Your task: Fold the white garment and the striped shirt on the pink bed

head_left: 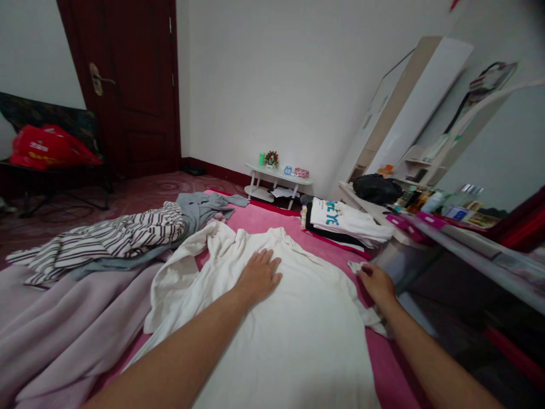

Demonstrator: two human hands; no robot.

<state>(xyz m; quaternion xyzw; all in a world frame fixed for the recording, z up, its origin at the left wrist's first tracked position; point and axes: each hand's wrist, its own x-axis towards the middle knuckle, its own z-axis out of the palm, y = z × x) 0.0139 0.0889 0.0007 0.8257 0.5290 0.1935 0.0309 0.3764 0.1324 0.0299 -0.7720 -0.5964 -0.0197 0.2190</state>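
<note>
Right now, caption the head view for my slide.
Left hand flat on white shirt, right hand pinching its sleeve on pink bed.

white walls, dark red door [128, 85], small white table [279, 177], patterned reddish floor [140, 196].

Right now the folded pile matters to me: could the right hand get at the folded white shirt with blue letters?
Probably yes. The right hand grips the white garment's sleeve, and the folded white shirt lies just beyond it with nothing between them.

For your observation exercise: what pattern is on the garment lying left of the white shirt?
Dark and white stripes on the garment, clearest in the head view.
</note>
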